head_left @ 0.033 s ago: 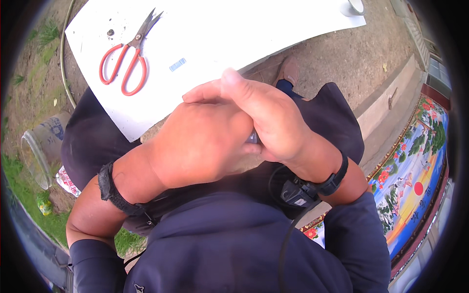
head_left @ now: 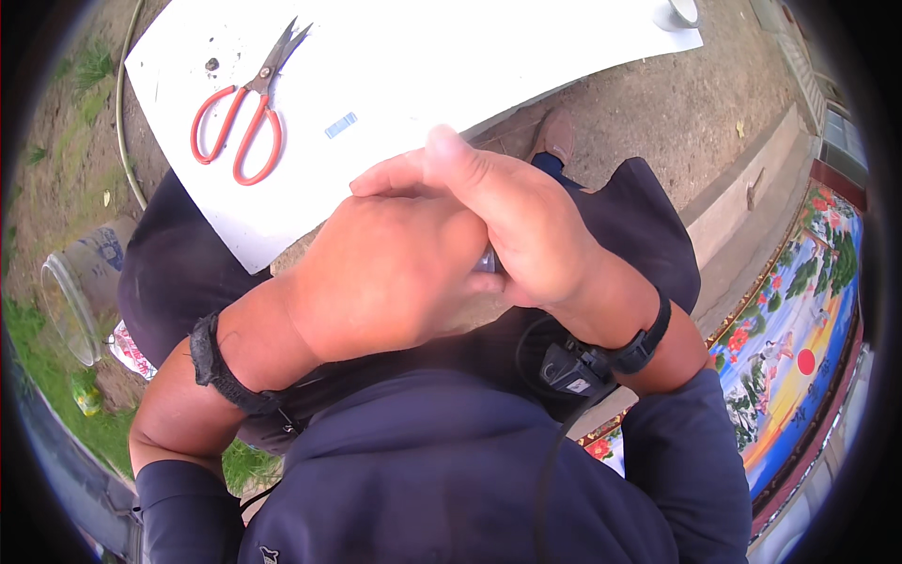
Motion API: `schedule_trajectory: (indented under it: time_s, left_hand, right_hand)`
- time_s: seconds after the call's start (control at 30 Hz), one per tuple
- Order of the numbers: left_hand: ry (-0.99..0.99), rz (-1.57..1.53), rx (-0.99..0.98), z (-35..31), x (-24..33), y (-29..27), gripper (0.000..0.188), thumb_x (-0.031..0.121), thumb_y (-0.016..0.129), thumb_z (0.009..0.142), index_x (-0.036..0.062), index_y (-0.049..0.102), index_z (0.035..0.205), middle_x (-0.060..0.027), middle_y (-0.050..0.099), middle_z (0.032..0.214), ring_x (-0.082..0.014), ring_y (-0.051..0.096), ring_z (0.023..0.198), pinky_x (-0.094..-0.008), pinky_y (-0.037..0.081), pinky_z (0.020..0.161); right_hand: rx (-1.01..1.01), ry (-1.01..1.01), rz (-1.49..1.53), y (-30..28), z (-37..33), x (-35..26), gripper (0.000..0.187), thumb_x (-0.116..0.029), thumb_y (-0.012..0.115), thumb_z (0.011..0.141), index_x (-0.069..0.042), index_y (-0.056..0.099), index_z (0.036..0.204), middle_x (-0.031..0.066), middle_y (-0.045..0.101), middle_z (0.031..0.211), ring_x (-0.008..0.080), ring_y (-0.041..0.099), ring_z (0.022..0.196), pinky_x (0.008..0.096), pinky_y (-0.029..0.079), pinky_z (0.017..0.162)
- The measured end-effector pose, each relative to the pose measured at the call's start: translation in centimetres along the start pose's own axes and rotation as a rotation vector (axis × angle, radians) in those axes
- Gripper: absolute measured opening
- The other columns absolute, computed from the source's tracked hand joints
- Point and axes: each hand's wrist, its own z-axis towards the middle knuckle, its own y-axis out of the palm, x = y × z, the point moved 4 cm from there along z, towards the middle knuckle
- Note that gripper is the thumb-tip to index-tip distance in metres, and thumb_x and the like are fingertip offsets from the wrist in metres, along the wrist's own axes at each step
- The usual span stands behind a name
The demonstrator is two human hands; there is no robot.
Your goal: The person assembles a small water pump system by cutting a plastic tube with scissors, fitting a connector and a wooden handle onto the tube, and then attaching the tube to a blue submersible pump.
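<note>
Over my lap, my two hands are pressed together. My left hand (head_left: pixel 376 268) is a closed fist, back up, with its thumb tucked toward the right palm. Around its far side wraps my right hand (head_left: pixel 536 230), the thumb sticking up and the fingertips reaching over the left knuckles. A sliver of a small dark, shiny object (head_left: pixel 486 261) shows between them; its kind is hidden. Beyond the hands, on a white board (head_left: pixel 451 66), lie scissors (head_left: pixel 266 73) with red handles and blades slightly parted. A small blue strip (head_left: pixel 341 125) lies to their right.
A white cup (head_left: pixel 678 13) stands at the board's far right corner. Left of my leg, a clear plastic bucket (head_left: pixel 80 291) lies tipped on the ground, with a hose (head_left: pixel 122 113) farther off. A colourful painted panel (head_left: pixel 789 329) is at the right. A black box (head_left: pixel 568 371) hangs near my right wrist.
</note>
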Motion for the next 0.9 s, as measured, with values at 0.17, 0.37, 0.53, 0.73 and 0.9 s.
schedule_trajectory:
  time_s: [0.17,0.37,0.53,0.73,0.9]
  left_hand:
    - [0.079,0.046,0.245,0.5,-0.9,0.4,0.032,0.03,0.073,0.087,0.0026,0.06,0.096,-0.0126,0.067,0.088,-0.0326,0.067,0.076,-0.043,0.054,0.064]
    - [-0.077,0.026,0.222,0.1,-1.6,-0.7,0.039,0.022,0.074,0.088,0.0029,0.058,0.118,-0.0173,0.066,0.089,-0.0399,0.066,0.077,-0.043,0.053,0.065]
    - [-0.093,0.025,0.228,0.8,-1.4,-0.9,0.04,0.023,0.075,0.088,0.0029,0.057,0.118,-0.0188,0.064,0.088,-0.0417,0.064,0.076,-0.0447,0.052,0.065]
    - [-0.136,-0.007,0.279,0.9,-1.7,-1.3,0.036,0.024,0.073,0.091,0.0017,0.057,0.114,-0.018,0.063,0.087,-0.0403,0.061,0.074,-0.0424,0.051,0.064]
    - [-0.126,-0.151,0.271,0.5,-1.8,-2.8,0.028,0.026,0.065,0.099,0.0006,0.06,0.109,-0.0138,0.06,0.082,-0.0302,0.06,0.071,-0.0354,0.05,0.065]
  right_hand:
    - [-0.012,-0.038,-0.016,-0.5,0.3,-0.4,0.067,-0.051,0.029,0.11,0.002,0.064,0.128,0.0102,0.068,0.114,0.0127,0.065,0.093,0.023,0.051,0.072]
    - [0.083,-0.147,-0.15,-2.7,-0.1,-0.5,0.06,-0.048,0.037,0.11,0.004,0.062,0.127,0.011,0.067,0.112,0.0165,0.062,0.101,0.03,0.052,0.088]
    - [0.065,-0.165,-0.276,-2.6,-0.6,-1.4,0.05,-0.039,0.041,0.11,0.004,0.063,0.124,0.0116,0.067,0.111,0.0161,0.061,0.101,0.0313,0.051,0.089]
    - [0.309,-0.592,-0.668,-2.9,-1.2,-2.4,0.035,-0.03,0.057,0.103,0.002,0.069,0.111,0.0137,0.07,0.094,0.0251,0.068,0.084,0.0324,0.054,0.075]
    - [0.32,-0.749,-1.198,-3.4,-2.3,-4.8,0.018,-0.023,0.073,0.087,-0.006,0.068,0.087,0.0075,0.066,0.081,0.0277,0.064,0.069,0.0375,0.047,0.054]
